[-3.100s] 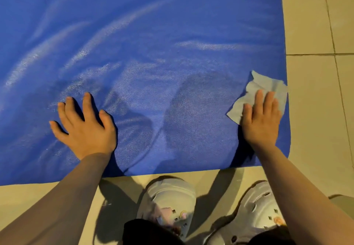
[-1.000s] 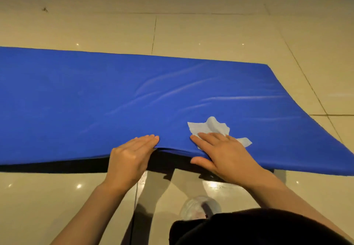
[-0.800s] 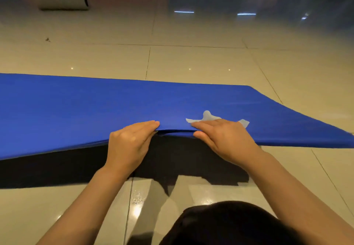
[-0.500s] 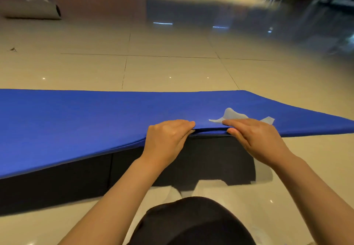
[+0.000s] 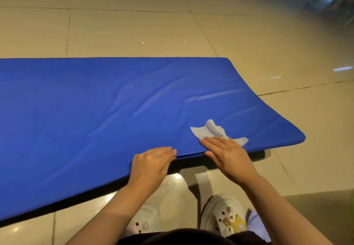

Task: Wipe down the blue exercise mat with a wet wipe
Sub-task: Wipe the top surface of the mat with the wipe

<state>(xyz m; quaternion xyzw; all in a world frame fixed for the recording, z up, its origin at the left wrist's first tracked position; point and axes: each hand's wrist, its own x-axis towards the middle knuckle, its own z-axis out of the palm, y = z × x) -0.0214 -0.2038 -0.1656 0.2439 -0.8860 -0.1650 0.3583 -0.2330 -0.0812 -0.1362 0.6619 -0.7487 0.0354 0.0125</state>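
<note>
The blue exercise mat (image 5: 115, 110) lies across the tiled floor with its near edge lifted, so its black underside shows beneath. My left hand (image 5: 151, 165) grips that raised edge, fingers on top and thumb hidden below. My right hand (image 5: 228, 156) holds the same edge a little to the right, its fingers pressing the white wet wipe (image 5: 212, 131) onto the mat's top and its thumb along the rim. The wipe is crumpled and sticks out beyond my fingertips. The mat's right corner (image 5: 298, 137) curves upward.
Glossy beige floor tiles (image 5: 134, 30) surround the mat. My two white clogs (image 5: 224, 216) stand on the floor just in front of the lifted edge. Blurred dark reflections sit at the far right.
Three seconds ago both hands lay flat on the mat; since then they took the near edge and lifted it. In the last half second the view tilted down and the hold stayed the same.
</note>
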